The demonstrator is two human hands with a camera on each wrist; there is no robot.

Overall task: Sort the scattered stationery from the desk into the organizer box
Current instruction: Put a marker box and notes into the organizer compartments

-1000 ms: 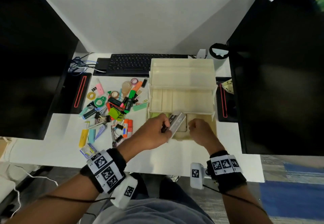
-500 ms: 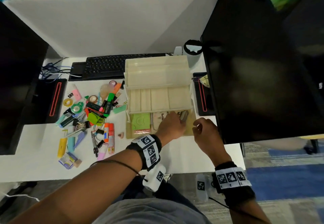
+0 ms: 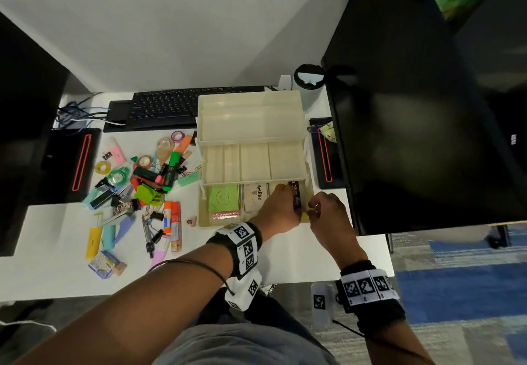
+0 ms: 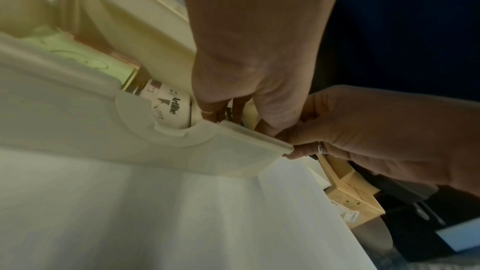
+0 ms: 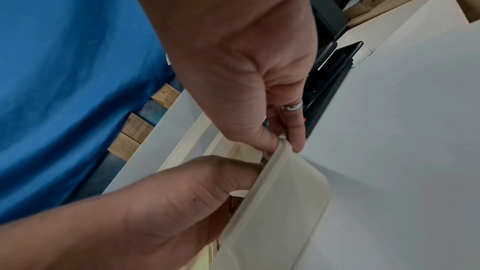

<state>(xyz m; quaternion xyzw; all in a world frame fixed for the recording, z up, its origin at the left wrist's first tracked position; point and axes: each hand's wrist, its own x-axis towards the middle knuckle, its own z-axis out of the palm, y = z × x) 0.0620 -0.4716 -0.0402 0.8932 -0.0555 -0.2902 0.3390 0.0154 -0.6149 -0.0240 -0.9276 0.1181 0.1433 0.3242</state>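
Stationery [image 3: 142, 182] lies scattered on the counter [image 3: 57, 264] left of the organizer box [image 3: 251, 125]. Left hand [image 3: 278, 210] holds a dark item [image 3: 296, 195] inside its front tray; wrist views show right hand [image 5: 259, 81] pinching the tray's rim.

Even overhead light on the white desk [image 3: 51, 273] — edges bow outward. Wrist views dim, soft, slightly blurred.

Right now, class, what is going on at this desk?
A person is sorting stationery into a cream organizer box. The left hand is setting a dark flat item into the bottom tray, while the right hand pinches the tray's front corner. A green notepad already lies inside; a heap of stationery remains outside.
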